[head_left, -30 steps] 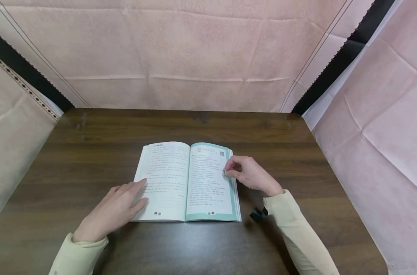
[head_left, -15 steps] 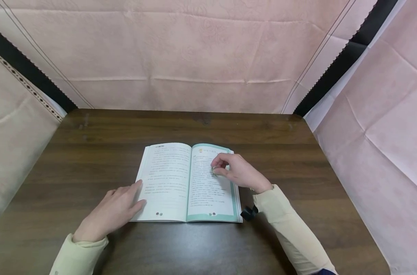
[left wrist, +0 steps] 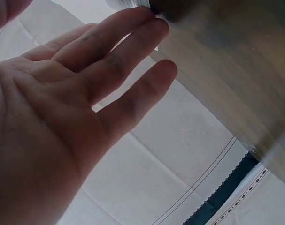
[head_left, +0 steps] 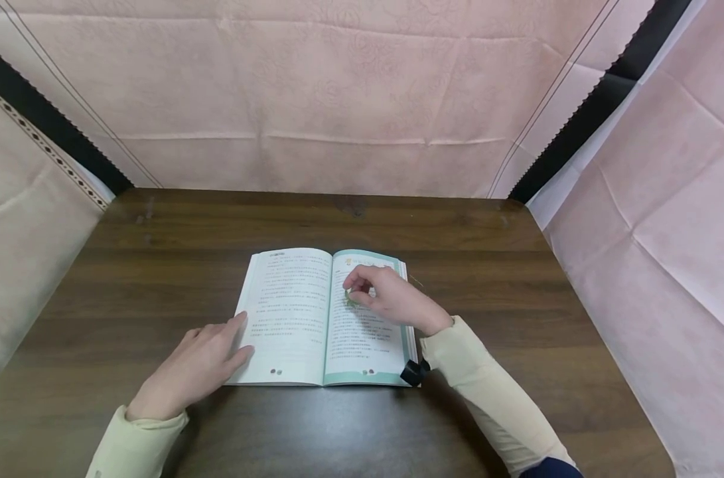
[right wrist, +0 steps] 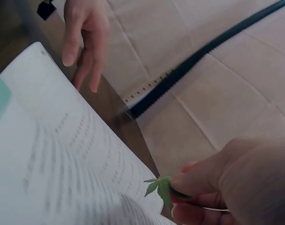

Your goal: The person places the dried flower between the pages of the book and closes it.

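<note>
An open book (head_left: 284, 292) lies on the wooden table, printed text on both pages and a teal border on the right one. My left hand (head_left: 197, 365) rests at the left page's outer edge, fingers extended; the left wrist view shows its palm side and spread fingers (left wrist: 128, 103). Above the right page, my right hand (head_left: 388, 295) pinches a small green leaf (head_left: 351, 300) between thumb and fingertips. In the right wrist view this leaf (right wrist: 160, 188) has pointed lobes, and its rear part is hidden by the fingers. Whether it touches the page, I cannot tell.
Brown tabletop (head_left: 218, 219) surrounds the book on all sides. Pink-and-white cloth (head_left: 338, 99) hangs behind the table and at both sides, with black bands at the corners. A small black device (head_left: 414, 373) is at my right wrist.
My right hand has moved left with the leaf, from the right page's outer edge to over that page. My left hand has shifted very slightly left, staying at the left page's edge.
</note>
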